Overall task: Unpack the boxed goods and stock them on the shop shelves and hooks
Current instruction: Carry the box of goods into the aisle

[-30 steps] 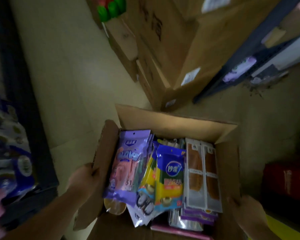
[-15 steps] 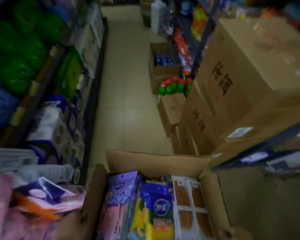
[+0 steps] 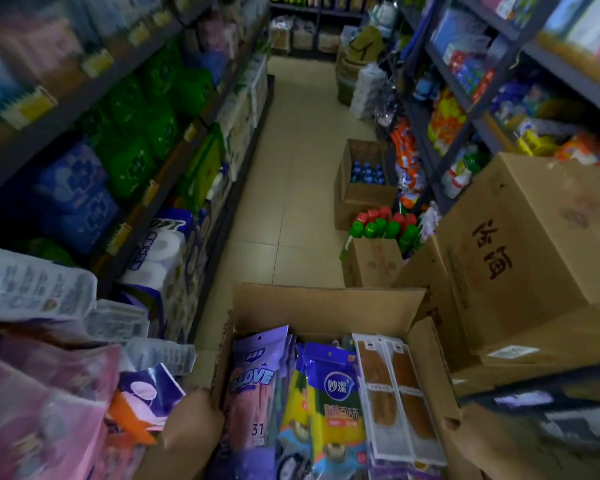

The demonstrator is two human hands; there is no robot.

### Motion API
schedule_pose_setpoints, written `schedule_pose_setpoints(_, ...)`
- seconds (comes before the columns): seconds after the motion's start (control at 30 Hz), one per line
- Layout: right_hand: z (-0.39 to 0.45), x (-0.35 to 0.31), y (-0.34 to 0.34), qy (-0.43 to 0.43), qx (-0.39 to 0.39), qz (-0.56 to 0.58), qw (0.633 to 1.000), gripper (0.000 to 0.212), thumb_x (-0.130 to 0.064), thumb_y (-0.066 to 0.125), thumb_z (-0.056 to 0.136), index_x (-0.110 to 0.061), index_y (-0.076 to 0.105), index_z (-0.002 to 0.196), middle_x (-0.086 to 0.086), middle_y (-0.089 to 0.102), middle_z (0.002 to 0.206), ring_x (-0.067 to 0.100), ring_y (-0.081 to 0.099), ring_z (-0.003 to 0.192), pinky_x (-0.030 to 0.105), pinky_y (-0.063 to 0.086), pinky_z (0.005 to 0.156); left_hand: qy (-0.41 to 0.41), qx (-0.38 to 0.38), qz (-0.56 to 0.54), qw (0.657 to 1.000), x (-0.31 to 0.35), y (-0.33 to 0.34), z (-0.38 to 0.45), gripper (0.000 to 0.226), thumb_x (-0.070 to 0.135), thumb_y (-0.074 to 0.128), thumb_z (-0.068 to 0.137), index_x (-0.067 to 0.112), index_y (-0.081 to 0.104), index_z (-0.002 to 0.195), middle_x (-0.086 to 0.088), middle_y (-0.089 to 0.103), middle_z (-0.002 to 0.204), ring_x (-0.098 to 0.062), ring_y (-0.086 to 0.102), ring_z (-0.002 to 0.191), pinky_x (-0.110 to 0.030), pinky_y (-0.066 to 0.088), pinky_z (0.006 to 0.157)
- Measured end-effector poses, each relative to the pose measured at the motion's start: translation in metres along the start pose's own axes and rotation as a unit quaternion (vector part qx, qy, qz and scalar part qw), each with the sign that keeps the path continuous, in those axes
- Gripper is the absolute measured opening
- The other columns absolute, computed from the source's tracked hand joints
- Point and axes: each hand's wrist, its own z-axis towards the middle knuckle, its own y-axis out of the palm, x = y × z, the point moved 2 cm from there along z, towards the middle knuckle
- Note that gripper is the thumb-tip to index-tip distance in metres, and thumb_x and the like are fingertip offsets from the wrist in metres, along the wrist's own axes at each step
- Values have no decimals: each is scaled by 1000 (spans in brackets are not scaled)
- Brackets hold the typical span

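An open cardboard box fills the lower middle of the head view. Inside stand a purple glove pack, a blue and yellow scouring-pad pack and two white packs of brown cloths. My left hand grips the box's left wall at the flap. My right hand holds the box's right wall, partly cut off by the frame edge. Its fingers are hard to make out in the dim light.
Shelves of tissue and green packs line the left. Large sealed cartons stack on the right under stocked shelves. A box of green and red capped bottles and one of blue bottles stand along the tiled aisle.
The view has lifted from the floor and box up to the whole aisle. Both hands have stayed on the box's sides, and the box now sits lower in the frame.
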Motion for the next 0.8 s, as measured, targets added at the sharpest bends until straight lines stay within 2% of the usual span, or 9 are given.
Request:
schedule_pose_setpoints(0.1,19,-15,-11,-13,-6,-12,1000,25,-32,51,93,-20,53,71,-8,48,67,10,55,67,13,32,50,-4,-8,20,1000,19,-15,17,31,25,49,89,11,60,115,-9,64,119,-25,60,112,-28,46,87)
schedule_pose_setpoints(0.17,35,-29,-23,-8,-31,-38,999,22,-32,52,94,-21,57,76,-12,49,69,5,57,72,13,32,51,-17,-7,21,1000,32,-21,30,31,23,48,90,10,58,116,-10,62,122,-27,59,115,-29,45,89)
schedule_pose_setpoints(0.27,60,-47,-39,0,-57,-24,998,22,-34,51,95,-27,51,74,-9,56,82,6,53,74,16,41,68,-28,-3,17,999,54,-35,48,32,24,48,92,8,56,118,-12,61,124,-28,58,116,-30,44,90)
schedule_pose_setpoints(0.37,94,-71,-47,-16,-74,-13,997,19,-36,52,92,-24,59,79,-7,63,91,11,59,82,23,46,74,-37,-4,22,999,73,-40,76,35,27,49,89,9,58,117,-12,62,122,-27,59,113,-30,46,89)
schedule_pose_setpoints(0.43,118,-89,-55,-6,-78,1,997,15,-35,56,91,-24,63,83,-6,63,88,8,59,78,24,47,73,-50,1,16,999,87,-44,94,33,26,51,85,13,60,114,-10,65,115,-26,62,108,-30,48,86)
schedule_pose_setpoints(0.57,166,-123,-71,-17,-69,-23,997,13,-28,56,93,-21,59,82,-5,61,86,9,59,77,23,50,71,-76,24,9,997,113,-59,131,24,24,55,86,9,63,103,-10,67,101,-25,64,95,-29,50,78)
schedule_pose_setpoints(0.7,209,-163,-95,-33,-77,-50,995,22,-26,51,95,-21,49,74,-5,52,78,9,51,67,22,39,56,-74,45,8,996,141,-82,166,15,21,52,90,10,62,94,-8,66,94,-22,63,84,-28,48,70)
schedule_pose_setpoints(0.8,239,-195,-115,-56,-85,-44,994,24,-29,53,93,-22,53,70,-3,55,77,12,53,68,22,39,59,-82,67,9,994,155,-106,204,10,23,54,91,15,58,87,-2,61,81,-15,60,74,-26,50,65)
